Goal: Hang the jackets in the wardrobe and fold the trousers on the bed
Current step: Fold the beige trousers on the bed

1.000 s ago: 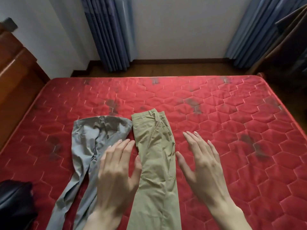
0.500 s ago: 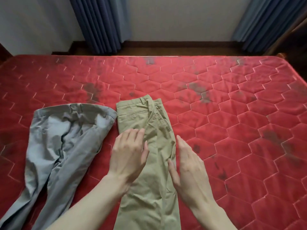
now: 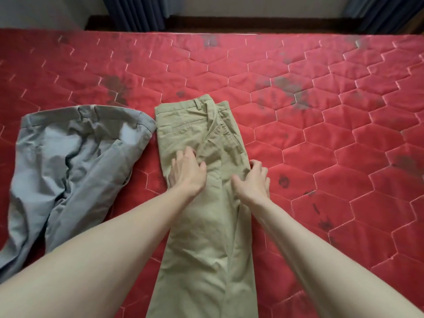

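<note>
1. We see both bare forearms reaching forward from the lower edge of the view and converging on the khaki trousers (image 3: 204, 203), which lie lengthwise on the red quilted mattress (image 3: 321, 134), folded leg over leg with the waistband at the far end.
2. The left hand (image 3: 187, 172) rests palm down on the left half of the khaki trousers, just below the pocket area; its fingers are loosely bent, the tips pressing into the cloth, and we see no fold of fabric pinched between them.
3. The right hand (image 3: 253, 182) lies at the right edge of the same garment, thumb spread inward across the cloth and fingers curved over the edge. Whether those fingers grip the edge or merely press on it we cannot tell, since their tips are hidden.
4. The grey trousers (image 3: 68, 168) lie crumpled to the left, unfolded; their waistband corner lies just beside the khaki waistband, though whether the two touch is unclear.
5. The lower legs of both garments are cut off by the frame's lower edge.
6. Dark blotches mark the mattress; beyond its far edge we make out only the blurred lower parts of blue curtains (image 3: 135, 12) and a dark skirting board (image 3: 252, 22).
</note>
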